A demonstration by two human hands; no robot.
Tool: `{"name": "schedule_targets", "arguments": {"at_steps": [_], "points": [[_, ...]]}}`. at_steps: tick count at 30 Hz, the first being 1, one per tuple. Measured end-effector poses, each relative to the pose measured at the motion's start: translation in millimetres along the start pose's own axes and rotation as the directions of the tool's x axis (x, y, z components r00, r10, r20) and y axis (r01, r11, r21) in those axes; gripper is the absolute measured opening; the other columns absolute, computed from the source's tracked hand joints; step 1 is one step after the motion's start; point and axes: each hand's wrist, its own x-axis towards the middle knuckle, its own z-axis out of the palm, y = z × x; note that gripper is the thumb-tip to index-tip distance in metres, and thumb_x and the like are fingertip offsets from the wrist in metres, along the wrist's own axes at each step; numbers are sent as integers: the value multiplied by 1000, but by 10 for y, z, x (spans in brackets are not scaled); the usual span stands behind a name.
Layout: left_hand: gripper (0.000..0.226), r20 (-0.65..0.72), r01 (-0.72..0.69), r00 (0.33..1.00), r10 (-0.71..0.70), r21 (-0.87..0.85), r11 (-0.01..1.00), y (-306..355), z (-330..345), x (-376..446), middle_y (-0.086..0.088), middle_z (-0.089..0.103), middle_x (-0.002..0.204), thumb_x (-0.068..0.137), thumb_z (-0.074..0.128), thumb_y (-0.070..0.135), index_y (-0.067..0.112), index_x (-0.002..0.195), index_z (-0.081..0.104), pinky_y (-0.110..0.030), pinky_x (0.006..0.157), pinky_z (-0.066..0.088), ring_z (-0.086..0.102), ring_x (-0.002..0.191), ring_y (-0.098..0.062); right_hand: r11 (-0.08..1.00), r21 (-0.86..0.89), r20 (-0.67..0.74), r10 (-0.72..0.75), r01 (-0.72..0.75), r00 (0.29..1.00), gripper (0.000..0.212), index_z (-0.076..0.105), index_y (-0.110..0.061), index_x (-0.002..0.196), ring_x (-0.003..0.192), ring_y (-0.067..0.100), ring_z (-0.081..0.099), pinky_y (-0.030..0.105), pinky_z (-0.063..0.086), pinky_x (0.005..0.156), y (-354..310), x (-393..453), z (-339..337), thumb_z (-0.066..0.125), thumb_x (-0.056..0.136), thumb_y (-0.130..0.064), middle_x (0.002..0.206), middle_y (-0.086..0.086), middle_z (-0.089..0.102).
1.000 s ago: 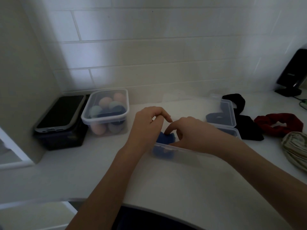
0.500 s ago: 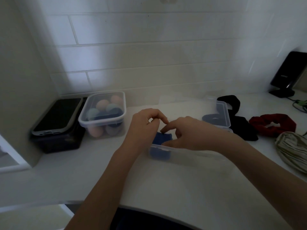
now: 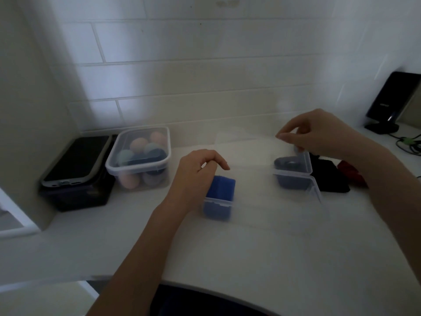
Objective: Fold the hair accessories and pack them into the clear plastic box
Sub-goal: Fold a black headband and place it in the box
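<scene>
A long clear plastic box (image 3: 271, 215) lies blurred on the white counter. A folded blue hair accessory (image 3: 220, 190) stands in its left end, and a dark one (image 3: 287, 164) sits at the right end. My left hand (image 3: 196, 176) hovers loosely curled against the blue piece and holds nothing. My right hand (image 3: 319, 133) is raised over the box's right end, thumb and forefinger pinched at the faint top edge of the upright clear lid (image 3: 246, 142). A black accessory (image 3: 331, 179) and a red scrunchie (image 3: 350, 173) lie right of the box, partly behind my right forearm.
At the back left, a clear lidded tub (image 3: 139, 156) of coloured sponges stands next to a phone (image 3: 77, 159) lying on a dark box. A black device on a stand (image 3: 391, 103) and cables (image 3: 407, 142) are at the far right. Tiled wall behind.
My right hand has left the blue accessory and risen to the right, to the lid's edge. My left hand has stayed by the blue piece, which now stands uncovered in the box.
</scene>
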Motion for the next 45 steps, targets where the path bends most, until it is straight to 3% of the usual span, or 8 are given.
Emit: {"name": "schedule_targets", "arguments": {"at_steps": [7, 16, 23, 26, 30, 35, 42, 45], "points": [[34, 13, 10, 1000, -10, -26, 1000, 21, -3, -1, 5, 67, 87, 76, 33, 18, 31, 64, 61, -31, 84, 45, 59, 92, -15, 989, -84, 75, 130, -123, 989, 11, 73, -11, 90, 51, 11, 58, 17, 45, 56, 430, 89, 113, 66, 82, -9, 81, 12, 67], [38, 0, 17, 1000, -17, 3, 1000, 30, 8, -4, 9, 64, 83, 84, 43, -1, 25, 65, 62, -21, 77, 39, 56, 86, -8, 966, -15, -18, 259, -259, 966, 17, 53, -11, 94, 53, 22, 56, 16, 37, 28, 636, 133, 104, 42, 91, 2, 110, 13, 61], [36, -12, 17, 1000, -17, 14, 1000, 49, 2, -11, 2, 66, 85, 82, 44, -2, 25, 66, 63, -16, 74, 39, 56, 85, -8, 954, -163, 202, 283, -252, 938, 36, 52, -18, 126, 84, 30, 58, 30, 50, 52, 585, 36, 179, 54, 91, -21, 107, 6, 56], [36, -7, 14, 1000, -14, 8, 1000, 47, 1, -17, 1, 66, 86, 82, 44, -3, 24, 67, 63, -18, 75, 39, 57, 87, -11, 962, -188, 239, 239, -196, 941, 29, 60, -14, 118, 99, 33, 61, 44, 53, 82, 561, 31, 237, 58, 89, -17, 118, 16, 63], [36, -4, 9, 1000, -9, 9, 1000, 39, -1, -18, -1, 66, 87, 82, 44, -3, 24, 67, 63, -20, 75, 40, 57, 86, -13, 961, -229, 317, 224, -155, 922, 16, 62, -3, 100, 99, 29, 56, 23, 36, 76, 504, -3, 309, 49, 91, -2, 116, 20, 62], [36, -9, 9, 1000, -9, 12, 1000, 44, -2, -23, -1, 67, 88, 82, 44, -3, 23, 67, 63, -18, 77, 41, 58, 88, -13, 966, -221, 279, 191, -131, 941, 29, 45, -21, 63, 69, 17, 47, 20, 32, 53, 479, -30, 215, 58, 85, -7, 73, -2, 51], [37, -11, 10, 1000, -9, 24, 1000, 47, -1, -15, -3, 67, 88, 82, 44, -3, 25, 66, 63, -17, 76, 40, 58, 88, -12, 962, -146, 2, 235, -232, 972, 24, 56, -7, 92, 83, 26, 51, 29, 35, 71, 560, 9, -74, 69, 80, -22, 102, 19, 60], [38, -7, 10, 1000, -10, 22, 1000, 48, -5, -21, -4, 67, 89, 82, 44, -3, 26, 66, 62, -21, 78, 42, 58, 89, -14, 964, 9, -52, 266, -266, 963, 23, 58, -2, 98, 69, 29, 54, 29, 40, 62, 477, 8, -130, 65, 83, -17, 84, 17, 60]]}}
